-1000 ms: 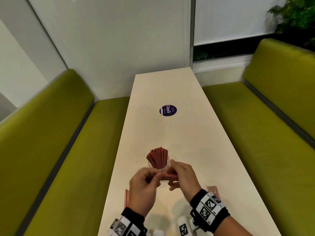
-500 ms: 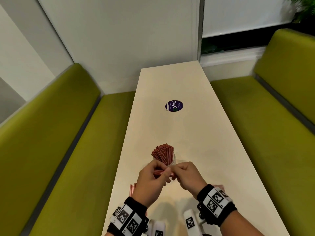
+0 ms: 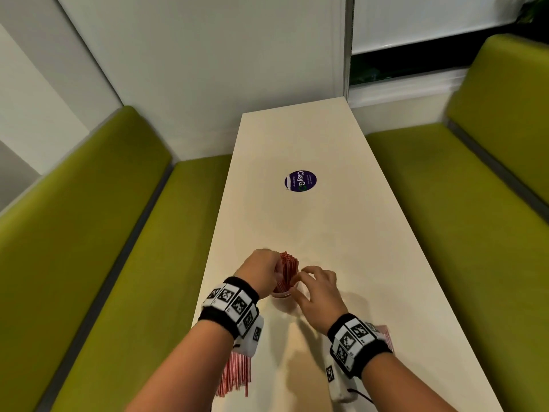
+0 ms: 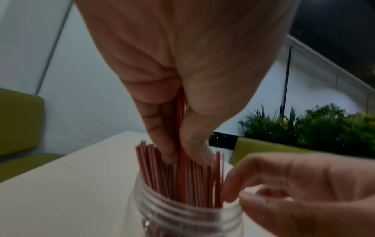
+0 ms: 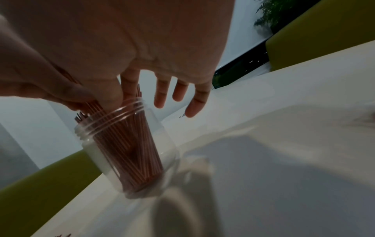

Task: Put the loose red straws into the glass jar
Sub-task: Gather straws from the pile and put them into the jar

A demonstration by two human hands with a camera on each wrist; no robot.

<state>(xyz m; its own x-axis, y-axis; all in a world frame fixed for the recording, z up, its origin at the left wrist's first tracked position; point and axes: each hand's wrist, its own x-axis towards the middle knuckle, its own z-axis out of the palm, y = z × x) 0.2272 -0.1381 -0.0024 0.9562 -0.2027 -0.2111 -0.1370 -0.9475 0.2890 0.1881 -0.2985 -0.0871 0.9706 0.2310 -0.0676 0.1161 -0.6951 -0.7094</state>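
Note:
A clear glass jar (image 3: 282, 295) (image 4: 182, 213) (image 5: 91, 152) stands upright on the white table, packed with red straws (image 3: 288, 267) (image 4: 158, 173) (image 5: 131, 152) that stick out above its rim. My left hand (image 3: 277, 273) (image 4: 182, 154) is right over the mouth and pinches a few red straws (image 4: 180, 115) between thumb and fingers, their lower ends down among the ones in the jar. My right hand (image 3: 297, 282) (image 5: 113, 97) (image 4: 237, 197) is beside the rim with fingers spread, thumb and forefinger touching the standing straws.
Loose red straws lie in a pile (image 3: 236, 373) at the table's left edge under my left wrist, with a smaller pile (image 3: 386, 337) by my right wrist. A round purple sticker (image 3: 300, 181) is farther up the table (image 3: 297, 138). Green benches (image 3: 118, 233) run along both sides.
Both hands held a small bunch of straws level in front of the jar. Now the left hand has stood it upright into the jar's mouth and the right hand has let go.

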